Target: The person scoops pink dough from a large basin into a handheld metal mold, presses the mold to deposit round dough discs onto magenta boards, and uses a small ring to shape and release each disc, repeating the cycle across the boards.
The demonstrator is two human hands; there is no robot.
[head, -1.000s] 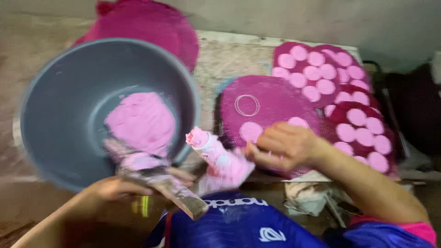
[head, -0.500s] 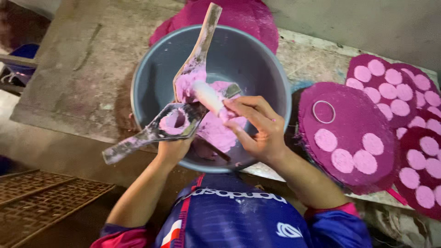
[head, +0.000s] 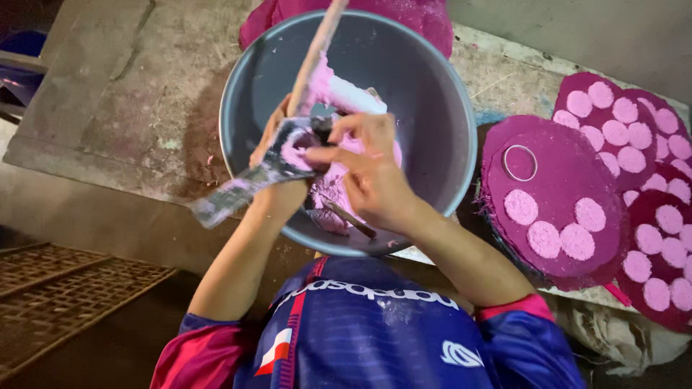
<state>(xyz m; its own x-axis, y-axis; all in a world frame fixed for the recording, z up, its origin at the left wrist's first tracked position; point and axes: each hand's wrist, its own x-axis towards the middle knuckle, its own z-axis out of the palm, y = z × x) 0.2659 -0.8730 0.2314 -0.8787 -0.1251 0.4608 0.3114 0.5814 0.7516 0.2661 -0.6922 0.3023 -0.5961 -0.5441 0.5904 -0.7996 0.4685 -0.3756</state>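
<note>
A big grey bowl (head: 425,79) with pink paste in it sits on the concrete slab before me. My left hand (head: 277,155) grips a paste-smeared flat tool with a round hole (head: 238,191) over the bowl's near side. My right hand (head: 371,176) presses paste into that hole with its fingers. A long paste-coated stick (head: 317,50) leans out of the bowl towards the far rim. A thin dark stick (head: 349,220) lies at the bowl's near edge.
To the right lie round purple mats (head: 569,180) carrying several pink paste discs (head: 577,241) and a metal ring (head: 520,163). A magenta cloth (head: 425,18) is behind the bowl. A woven bamboo rack (head: 65,284) lies low at left. The slab's front edge (head: 94,166) drops off.
The view has shifted closer to the bowl. My hands have moved a little right and up over the paste, and my right hand now presses on the tool's hole.
</note>
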